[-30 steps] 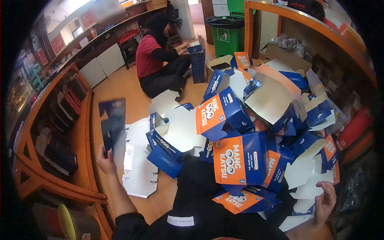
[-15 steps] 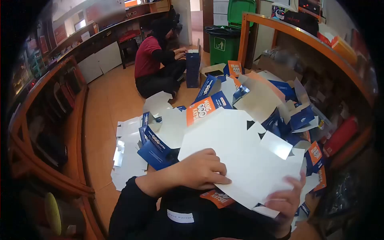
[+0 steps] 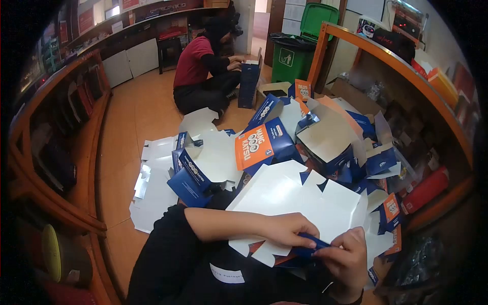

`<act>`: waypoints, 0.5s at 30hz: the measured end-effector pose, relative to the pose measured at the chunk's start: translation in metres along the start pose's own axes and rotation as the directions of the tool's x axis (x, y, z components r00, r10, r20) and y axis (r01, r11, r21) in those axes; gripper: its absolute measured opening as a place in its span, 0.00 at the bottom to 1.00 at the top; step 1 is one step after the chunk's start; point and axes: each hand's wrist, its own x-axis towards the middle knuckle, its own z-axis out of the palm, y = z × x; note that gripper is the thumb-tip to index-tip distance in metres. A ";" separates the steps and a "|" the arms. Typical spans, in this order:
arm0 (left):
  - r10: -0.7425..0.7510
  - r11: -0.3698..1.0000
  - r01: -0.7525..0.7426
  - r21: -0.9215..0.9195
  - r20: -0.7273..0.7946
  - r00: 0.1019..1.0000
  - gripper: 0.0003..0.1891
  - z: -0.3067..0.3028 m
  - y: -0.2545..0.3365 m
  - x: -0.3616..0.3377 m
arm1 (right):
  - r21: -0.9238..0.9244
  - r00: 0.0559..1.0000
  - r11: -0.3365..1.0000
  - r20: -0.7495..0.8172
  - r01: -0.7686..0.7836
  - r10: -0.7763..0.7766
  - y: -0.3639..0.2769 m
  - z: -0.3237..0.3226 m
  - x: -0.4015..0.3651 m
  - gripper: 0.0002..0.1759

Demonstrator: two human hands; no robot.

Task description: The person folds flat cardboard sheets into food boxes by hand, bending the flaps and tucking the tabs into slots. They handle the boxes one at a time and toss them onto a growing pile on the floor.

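Observation:
A flat cardboard box blank (image 3: 284,190) lies across my lap, its white inner face up and cut tabs along its edges. My left hand (image 3: 290,230) reaches over it from the left, with fingers closed on a blue flap (image 3: 311,243) at the near edge. From the right, my right hand (image 3: 349,254) pinches the other end of that flap between thumb and fingers. The flap is folded up, so its blue printed side shows. Part of the blank's near side is hidden under my hands and against my black clothing.
Folded blue and orange boxes (image 3: 256,147) pile up just beyond. White blanks (image 3: 147,198) lie on the floor at left. A person (image 3: 195,76) sits handling a tall stack of blue boxes (image 3: 247,84). A green bin (image 3: 290,61) and wooden shelves (image 3: 325,56) stand behind.
The blank has come down lower and flatter onto my lap. My left hand has moved right, and both hands now meet at the folded blue flap. The view has shifted slightly.

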 end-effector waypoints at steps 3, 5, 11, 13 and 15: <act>0.027 0.991 -0.047 -0.122 -0.162 0.986 0.14 0.004 -0.009 0.004 | -0.020 0.982 0.988 -0.112 -0.153 0.150 -0.001 -0.001 0.002 0.16; 0.040 0.985 -0.076 -0.157 -0.222 0.974 0.14 0.003 -0.013 0.004 | 0.077 0.929 0.951 -0.204 -0.300 0.310 -0.010 -0.012 0.001 0.17; 0.094 0.977 -0.157 -0.143 -0.374 0.923 0.14 0.009 -0.008 0.006 | -0.051 0.953 0.969 -0.202 -0.241 0.226 0.006 -0.007 -0.005 0.17; 0.135 0.985 -0.166 -0.047 -0.388 0.912 0.14 0.011 0.000 0.005 | -0.121 0.979 0.972 -0.026 -0.203 0.202 0.012 -0.014 0.003 0.17; 0.150 0.989 -0.144 0.042 -0.337 0.929 0.14 0.011 0.011 0.002 | -0.112 0.988 0.986 0.076 -0.126 0.135 0.013 -0.016 0.007 0.17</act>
